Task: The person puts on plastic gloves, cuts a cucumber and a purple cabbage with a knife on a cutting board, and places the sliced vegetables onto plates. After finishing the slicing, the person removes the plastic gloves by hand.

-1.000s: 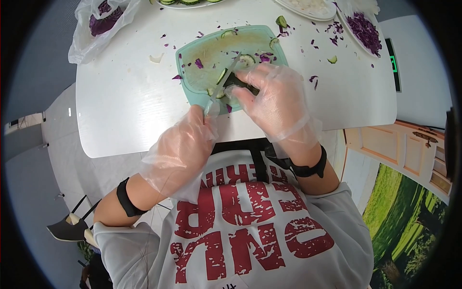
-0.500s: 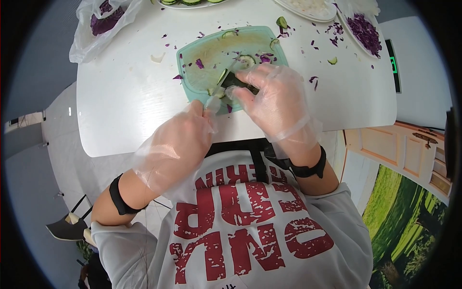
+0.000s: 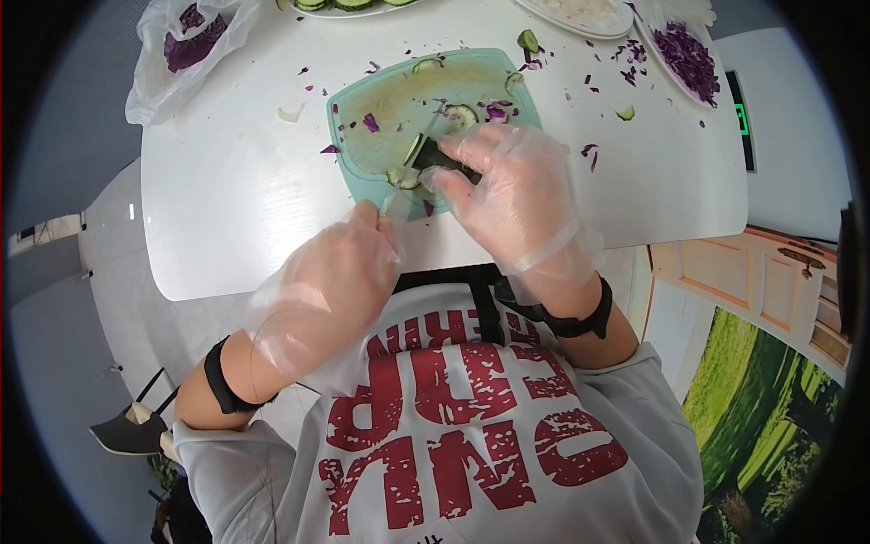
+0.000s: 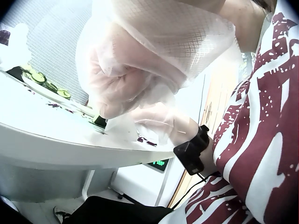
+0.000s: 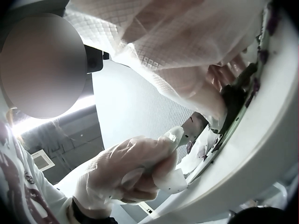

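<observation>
Both hands wear clear plastic gloves. My left hand (image 3: 331, 276) grips the handle of a knife, whose blade (image 5: 193, 127) shows in the right wrist view. In the head view that blade is nearly edge-on at the cut end of a dark green cucumber piece (image 3: 435, 158). My right hand (image 3: 521, 195) holds this piece down on a pale green cutting board (image 3: 376, 154), fingers and thumb around it; its far end is hidden under the palm. Cucumber slices (image 3: 461, 116) and purple cabbage bits (image 3: 370, 122) lie on the board.
On the white table (image 3: 227, 208) stand a plate of shredded purple cabbage (image 3: 686, 62), a plate of pale pieces (image 3: 580, 14) and a plate of cucumber slices (image 3: 353, 4). A plastic bag (image 3: 149, 86) with purple cabbage sits at the far left. A cucumber end (image 3: 527, 40) lies behind the board.
My left hand has drawn back slightly toward the body with the knife, and the blade shows narrower at the cucumber's end. The right hand stays on the cucumber, almost unmoved.
</observation>
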`<state>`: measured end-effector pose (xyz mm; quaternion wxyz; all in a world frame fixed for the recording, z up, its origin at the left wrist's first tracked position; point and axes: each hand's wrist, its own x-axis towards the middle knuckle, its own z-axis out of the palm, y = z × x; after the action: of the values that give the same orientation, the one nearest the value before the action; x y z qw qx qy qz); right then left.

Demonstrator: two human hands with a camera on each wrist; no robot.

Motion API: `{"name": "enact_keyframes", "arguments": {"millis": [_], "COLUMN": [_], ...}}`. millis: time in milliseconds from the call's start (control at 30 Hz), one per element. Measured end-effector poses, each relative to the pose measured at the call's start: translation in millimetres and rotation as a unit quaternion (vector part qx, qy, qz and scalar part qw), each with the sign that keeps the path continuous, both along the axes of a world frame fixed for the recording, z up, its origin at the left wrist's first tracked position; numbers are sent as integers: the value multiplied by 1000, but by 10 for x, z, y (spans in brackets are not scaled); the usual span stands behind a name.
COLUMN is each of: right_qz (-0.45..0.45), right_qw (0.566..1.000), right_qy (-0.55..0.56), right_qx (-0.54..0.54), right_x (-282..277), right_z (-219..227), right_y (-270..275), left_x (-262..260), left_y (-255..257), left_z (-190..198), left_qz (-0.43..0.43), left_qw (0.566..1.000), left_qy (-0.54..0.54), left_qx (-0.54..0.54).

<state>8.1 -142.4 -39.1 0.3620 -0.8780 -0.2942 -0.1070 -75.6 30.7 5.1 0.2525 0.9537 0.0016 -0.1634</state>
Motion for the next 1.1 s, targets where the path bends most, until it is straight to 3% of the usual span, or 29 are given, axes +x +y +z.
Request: {"name": "enact_keyframes", "arguments": {"millis": [400, 467, 600, 667, 800, 900, 967, 1100], "right_qz": [-1, 1, -1, -4, -5, -5, -13, -9], "right_qw": [1000, 1000, 1000, 1000, 1000, 1000, 1000, 1000], "right_qy": [-4, -21, -17, -3, -6, -20, 11, -12], "right_qx": [-4, -6, -18, -8, 10, 1, -7, 4], "right_x": [-11, 3, -1, -1, -6, -8, -9, 7], "right_z": [-3, -18, 7, -5, -16, 5, 16, -26], "right_y": [7, 5, 11, -1, -2, 11, 15, 5], "left_x": [25, 45, 87, 47, 11, 30, 81, 3], "left_y": [46, 81, 125, 111, 59, 148, 164, 70], "left_z": [45, 19, -28, -68, 40, -82, -91, -6], "left_qz": [15, -43, -71, -89, -55, -101, -112, -52], "left_qw": [999, 998, 997, 995, 998, 994, 993, 999], "left_qy": [48, -22, -3, -47, 9, -46, 11, 9], "left_qx": [-15, -31, -33, -9, 17, -3, -19, -3]}}
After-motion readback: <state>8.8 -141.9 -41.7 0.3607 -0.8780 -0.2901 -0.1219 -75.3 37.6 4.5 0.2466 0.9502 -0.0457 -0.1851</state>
